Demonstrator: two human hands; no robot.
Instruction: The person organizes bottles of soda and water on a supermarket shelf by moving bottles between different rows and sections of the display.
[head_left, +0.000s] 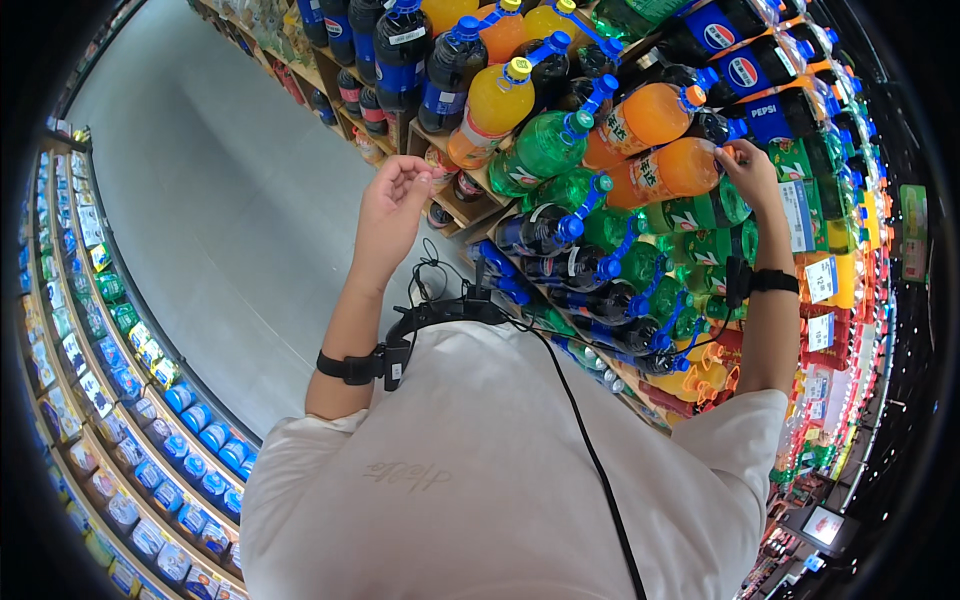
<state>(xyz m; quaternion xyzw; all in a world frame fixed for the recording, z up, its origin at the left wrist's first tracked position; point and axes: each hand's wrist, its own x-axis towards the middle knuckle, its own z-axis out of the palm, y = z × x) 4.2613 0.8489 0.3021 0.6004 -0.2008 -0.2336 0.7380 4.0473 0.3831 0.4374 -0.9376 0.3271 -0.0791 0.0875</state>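
Fingers of my right hand (746, 172) pinch the cap end of an orange soda bottle (664, 174), which lies tilted among other large bottles on the display. A second orange soda bottle (641, 124) rests right beside it, and a green 7UP bottle (694, 212) lies just below. My left hand (397, 199) is raised near the display's corner with its fingers loosely curled, and nothing shows in it. Closest to it are a small bottle (440, 163) in a wooden compartment and a yellow soda bottle (495, 112). Blue plastic carry handles hang on several bottle necks.
Dark cola bottles (536, 229) fill the lower display, and Pepsi packs (739, 71) are stacked at upper right. Price cards (820, 279) hang beside my right forearm. Grey floor (202, 187) runs along the left to shelves of packaged goods (172, 450). A black cable (581, 420) crosses my shirt.
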